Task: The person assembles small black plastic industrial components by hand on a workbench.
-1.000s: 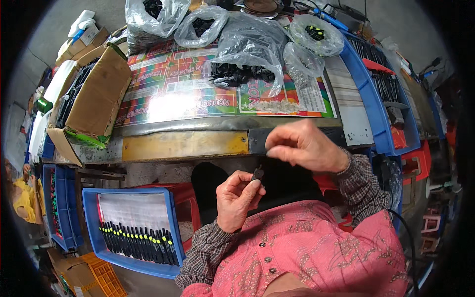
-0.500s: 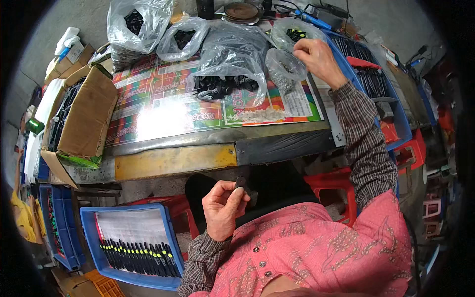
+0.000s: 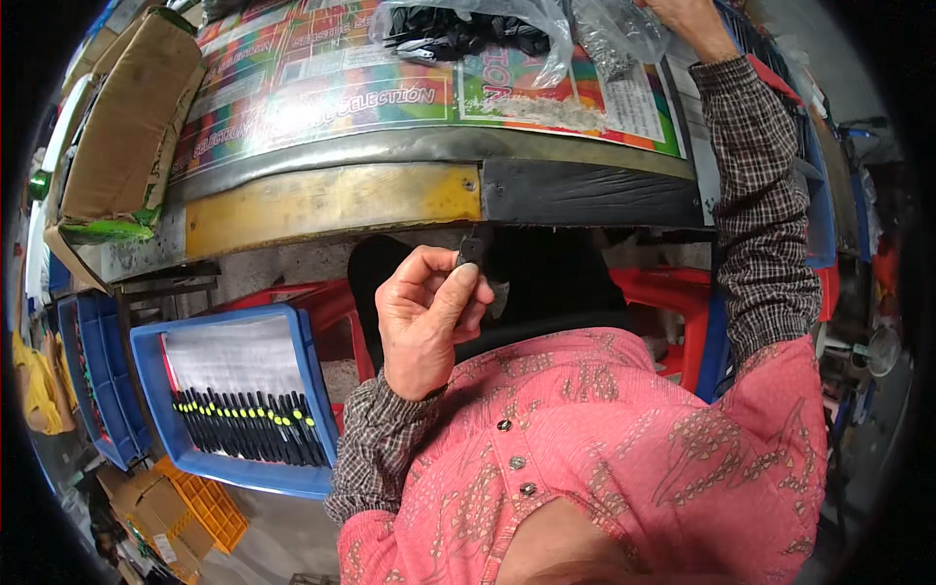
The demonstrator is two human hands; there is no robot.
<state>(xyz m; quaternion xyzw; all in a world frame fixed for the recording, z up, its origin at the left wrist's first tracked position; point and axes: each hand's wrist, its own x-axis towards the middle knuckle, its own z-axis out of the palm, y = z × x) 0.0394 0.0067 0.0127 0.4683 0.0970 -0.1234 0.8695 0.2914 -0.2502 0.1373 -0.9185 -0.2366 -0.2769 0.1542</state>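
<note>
Just below the table's front edge, my left hand (image 3: 429, 317) pinches a small flat black piece (image 3: 471, 250) between thumb and fingers. My right hand (image 3: 694, 21) reaches to the far right of the table, beside a small clear bag of tiny parts (image 3: 616, 41). The upper picture edge cuts off its fingers, so what they hold is hidden. Left of that bag lies a larger clear plastic bag (image 3: 558, 60), its mouth toward me, with black pieces (image 3: 468, 37) inside.
A worn cardboard box (image 3: 127, 117) stands at the table's left. Below it, a blue tray (image 3: 244, 480) holds a row of black sticks (image 3: 249, 424) with yellow-green dots. Red stools (image 3: 682, 292) are under the table. An orange crate (image 3: 210, 502) sits lower left.
The view has tilted down, so the table sits higher and its back bags are out of sight. My right hand's fingers, pinched over a bag before, have left the picture. My left hand keeps its pinch.
</note>
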